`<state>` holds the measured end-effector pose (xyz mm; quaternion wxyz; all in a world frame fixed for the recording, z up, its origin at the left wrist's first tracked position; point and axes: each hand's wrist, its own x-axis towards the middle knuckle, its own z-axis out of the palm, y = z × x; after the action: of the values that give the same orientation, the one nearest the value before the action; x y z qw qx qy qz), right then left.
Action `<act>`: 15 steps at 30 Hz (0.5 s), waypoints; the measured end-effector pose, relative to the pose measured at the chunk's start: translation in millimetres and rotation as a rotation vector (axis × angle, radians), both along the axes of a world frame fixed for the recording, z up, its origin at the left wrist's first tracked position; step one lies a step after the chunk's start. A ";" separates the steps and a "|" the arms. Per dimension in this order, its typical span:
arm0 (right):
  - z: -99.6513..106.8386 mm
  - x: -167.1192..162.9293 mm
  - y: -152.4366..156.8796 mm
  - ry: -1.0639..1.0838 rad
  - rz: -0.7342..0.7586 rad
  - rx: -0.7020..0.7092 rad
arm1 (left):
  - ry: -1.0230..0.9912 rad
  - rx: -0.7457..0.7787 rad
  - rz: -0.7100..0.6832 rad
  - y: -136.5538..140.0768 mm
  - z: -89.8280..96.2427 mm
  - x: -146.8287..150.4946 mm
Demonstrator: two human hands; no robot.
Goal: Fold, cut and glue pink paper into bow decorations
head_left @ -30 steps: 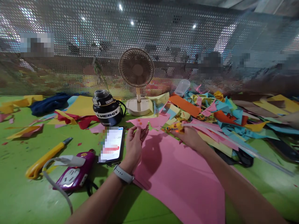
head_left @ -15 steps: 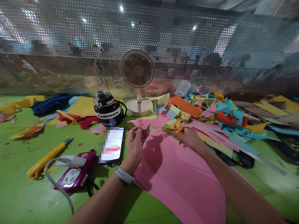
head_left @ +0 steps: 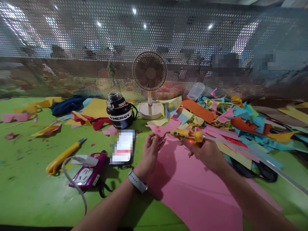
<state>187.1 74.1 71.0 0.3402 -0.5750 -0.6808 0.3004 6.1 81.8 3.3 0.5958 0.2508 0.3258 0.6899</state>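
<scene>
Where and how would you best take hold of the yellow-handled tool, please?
I'd probably grip the yellow handle from the near left: its end faces the person, the metal tip points away, and the white cable lies to its right.

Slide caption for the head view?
Right hand holds a yellow glue gun close to the left hand, over pink paper on a scrap-strewn green table.

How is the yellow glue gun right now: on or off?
Apparently on: an orange light glows at the lower edge of the glue gun in the right hand.
</scene>
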 end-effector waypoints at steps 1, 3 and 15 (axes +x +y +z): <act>0.5 -3.6 -2.8 -0.010 0.009 0.005 | 0.002 -0.003 -0.014 -1.3 0.0 1.4; 2.5 -9.8 -7.3 -0.029 0.024 0.004 | 0.006 -0.005 -0.029 -3.4 -0.1 3.6; -1.2 -15.9 -10.9 -0.037 0.016 -0.042 | 0.021 0.038 -0.047 -7.2 -5.1 7.2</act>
<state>171.2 63.2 69.9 0.3127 -0.5820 -0.6851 0.3068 13.3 74.5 -1.8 0.6036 0.2768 0.3128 0.6791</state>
